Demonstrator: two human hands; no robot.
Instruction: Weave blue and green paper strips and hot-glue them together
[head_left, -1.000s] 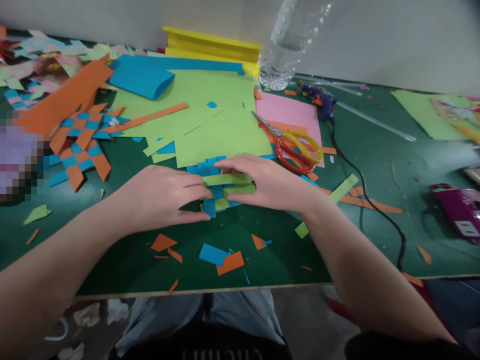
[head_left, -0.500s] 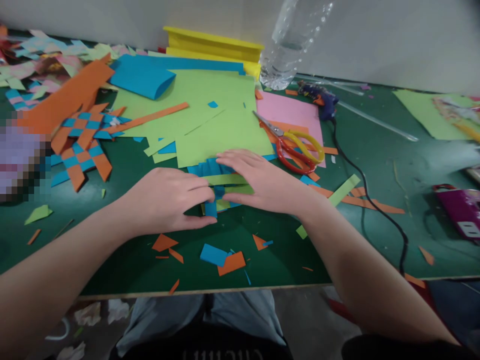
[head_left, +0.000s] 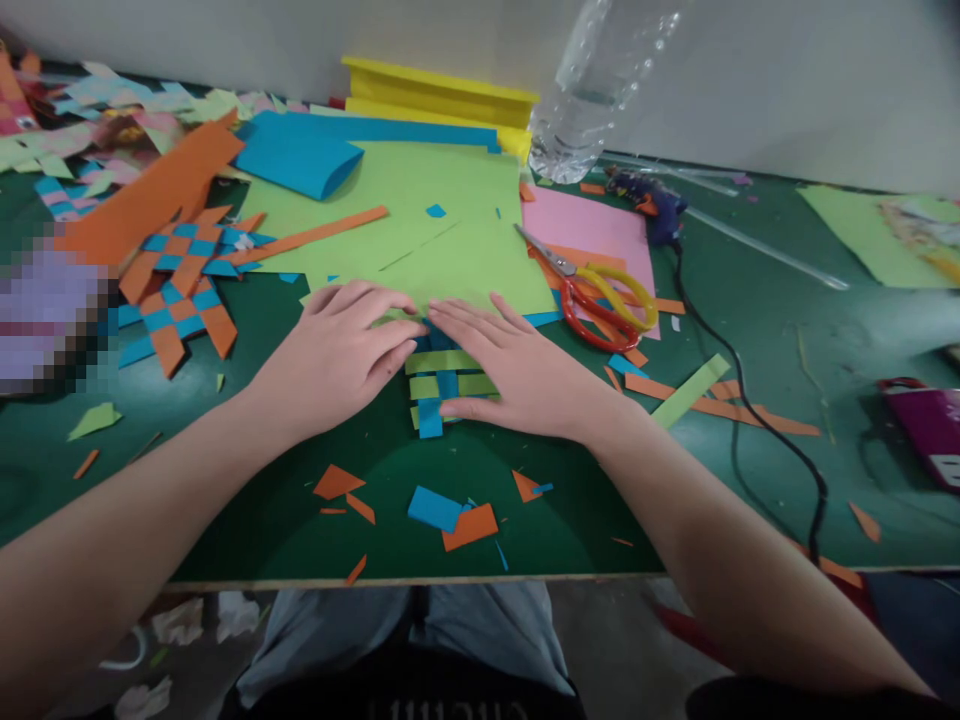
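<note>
Left hand (head_left: 341, 345): shifted from the weave's near-left side to its far-left edge; near-left strips now exposed.
Left grip: fingers bent; cannot tell whether a strip is pinched.
Right hand (head_left: 517, 365): little changed, laid over the weave's right part.
Right grip: fingers extended, thumb apart, pinching nothing.
Weave (head_left: 448, 383): blue and green, on the table (head_left: 262, 520), at the green sheet's (head_left: 405, 190) near edge.

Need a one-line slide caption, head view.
Left hand and right hand at a blue-and-green paper weave, scissors lying beyond the right.
</note>
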